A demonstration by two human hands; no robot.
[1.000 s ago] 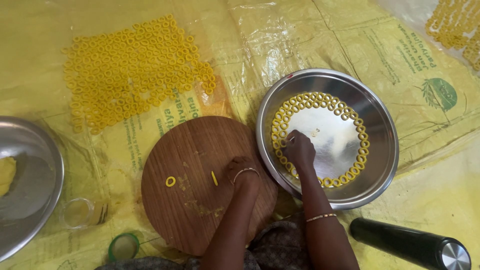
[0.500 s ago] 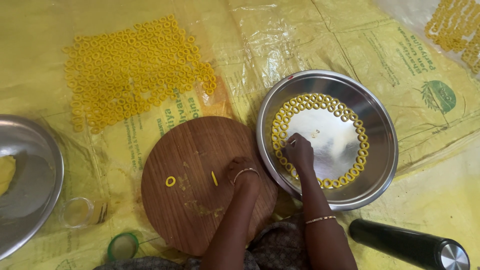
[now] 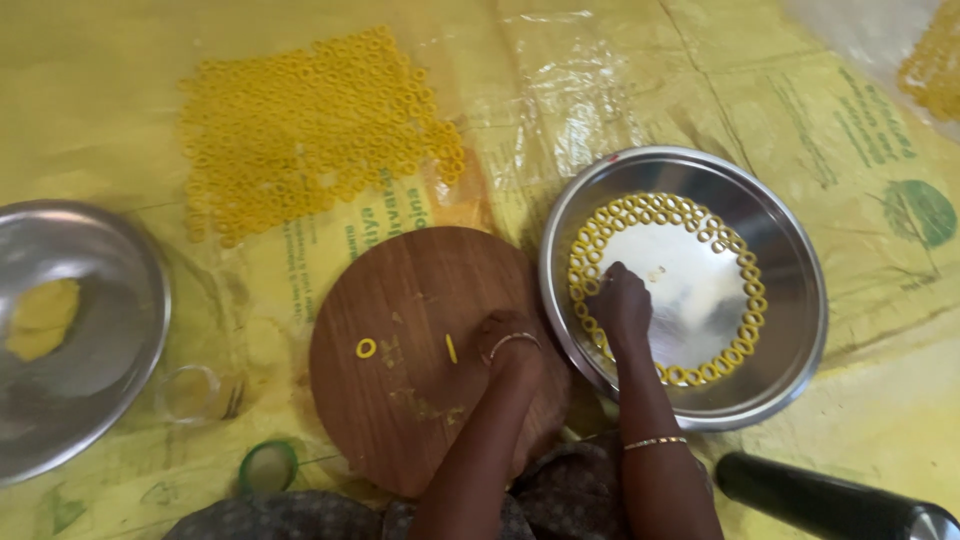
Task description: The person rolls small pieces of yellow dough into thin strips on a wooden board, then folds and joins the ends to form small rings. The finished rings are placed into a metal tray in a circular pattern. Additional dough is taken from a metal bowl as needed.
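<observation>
2 hands are working here: the right hand point(image 3: 618, 300) is pressing down, fingers bunched together, on the left arc of the dough rings point(image 3: 745, 325) lining the inside of 1 steel plate point(image 3: 800, 250), while the left hand point(image 3: 505, 335) is resting curled on 1 round wooden board point(image 3: 400, 300), though whether it is gripping anything cannot be told. 1 loose ring point(image 3: 366, 348) and 1 short dough strip point(image 3: 451, 348) are lying on the board just left of that hand. A big pile of rings point(image 3: 310, 130) is sitting beyond the board on yellow printed sacks point(image 3: 880, 150) bearing a green round emblem, with 1 steel bowl point(image 3: 130, 300) lying far left.
</observation>
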